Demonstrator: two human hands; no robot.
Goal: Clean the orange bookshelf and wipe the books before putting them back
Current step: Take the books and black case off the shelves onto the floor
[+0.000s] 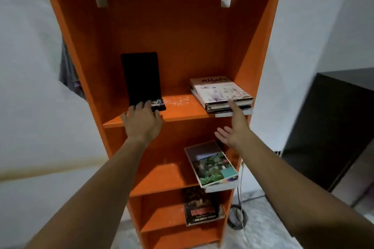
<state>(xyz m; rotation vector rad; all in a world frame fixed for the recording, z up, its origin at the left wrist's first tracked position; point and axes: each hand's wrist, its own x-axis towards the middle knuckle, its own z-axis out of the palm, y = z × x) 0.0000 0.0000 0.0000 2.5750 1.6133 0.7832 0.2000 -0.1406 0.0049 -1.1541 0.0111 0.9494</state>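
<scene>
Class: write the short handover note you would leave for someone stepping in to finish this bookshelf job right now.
Left hand: open, fingers on the foot of the black book that leans against the back panel of the upper shelf.
Right hand: open, empty, reaching toward the book stack on that shelf's right side.
Orange bookshelf: white specks lie between the two. One picture book overhangs the middle shelf, and a dark book sits below.
Done: nothing visibly. No cloth is in view.
Left: remove the books, wipe the shelves and books, restock.
</scene>
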